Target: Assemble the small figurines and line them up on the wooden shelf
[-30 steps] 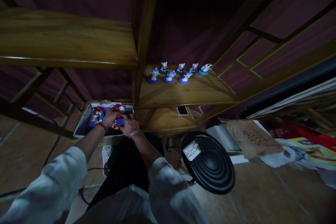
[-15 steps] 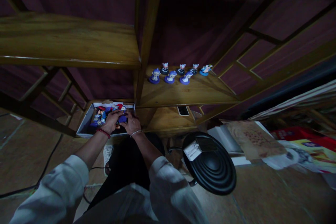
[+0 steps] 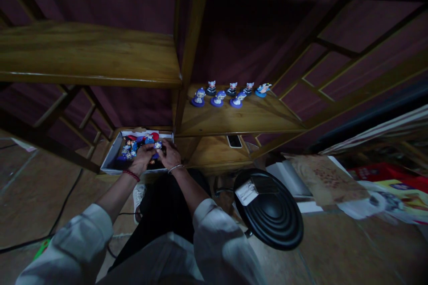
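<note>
A white cardboard box (image 3: 112, 156) full of small colourful figurines (image 3: 131, 144) sits on the low shelf at the left. Over its right half, my left hand (image 3: 144, 156) and my right hand (image 3: 170, 156) meet around one small white and purple-blue figurine (image 3: 158, 145). Fingers of both hands are closed on it, and its lower part is partly hidden by them. On the shelf board to the right, several purple-based figurines (image 3: 218, 99) stand in front, with dark-based pink and white ones (image 3: 233, 88) behind and a blue-based one (image 3: 263, 90) at the right end.
A wooden upright (image 3: 190, 44) divides the shelf unit. A phone-like device (image 3: 234, 141) lies on the lower board. A black round stool (image 3: 274, 213) with a small box (image 3: 246, 193) on it stands to the right, near cardboard (image 3: 329, 180) and plastic bags. A cable (image 3: 68, 196) crosses the floor.
The figurine between my hands has turned: its purple base faced up before, and now its white and blue head shows. My hands stay over the box. The view has shifted slightly.
</note>
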`<state>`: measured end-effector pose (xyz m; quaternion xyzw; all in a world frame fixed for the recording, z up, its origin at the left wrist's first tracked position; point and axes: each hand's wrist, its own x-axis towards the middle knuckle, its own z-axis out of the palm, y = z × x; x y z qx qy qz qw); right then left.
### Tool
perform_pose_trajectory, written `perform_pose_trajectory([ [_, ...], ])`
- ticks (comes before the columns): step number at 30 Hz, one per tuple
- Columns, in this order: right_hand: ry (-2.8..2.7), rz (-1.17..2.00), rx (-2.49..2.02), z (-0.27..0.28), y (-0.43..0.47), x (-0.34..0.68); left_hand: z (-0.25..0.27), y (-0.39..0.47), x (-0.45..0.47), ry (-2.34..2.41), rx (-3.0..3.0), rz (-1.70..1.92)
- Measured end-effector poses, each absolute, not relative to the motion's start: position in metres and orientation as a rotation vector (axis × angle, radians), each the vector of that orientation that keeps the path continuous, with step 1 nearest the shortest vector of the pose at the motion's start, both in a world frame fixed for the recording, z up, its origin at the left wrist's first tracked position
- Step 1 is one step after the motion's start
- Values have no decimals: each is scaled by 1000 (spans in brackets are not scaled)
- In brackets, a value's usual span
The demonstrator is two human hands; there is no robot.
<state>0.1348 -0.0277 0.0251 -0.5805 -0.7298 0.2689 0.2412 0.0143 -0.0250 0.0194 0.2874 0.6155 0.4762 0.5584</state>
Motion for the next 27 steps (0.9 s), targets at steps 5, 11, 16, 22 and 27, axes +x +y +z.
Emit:
perform_pose_trajectory([
  [5, -1959, 837, -1600, 30, -25, 136, 22, -31, 14, 1406, 757, 1088],
  [11, -1762, 927, -1697, 36, -24, 137, 34, -39, 11, 1184, 603, 1153],
  [16, -1678, 1018, -1654, 38, -22, 141, 39, -44, 7, 1128, 558, 1147],
  [22, -1603, 1075, -1576, 32, -21, 143, 43, -46, 5, 1034, 544, 1093],
  [27, -1543, 1096, -1507, 27, -19, 143, 47, -47, 3, 1039, 570, 1103],
])
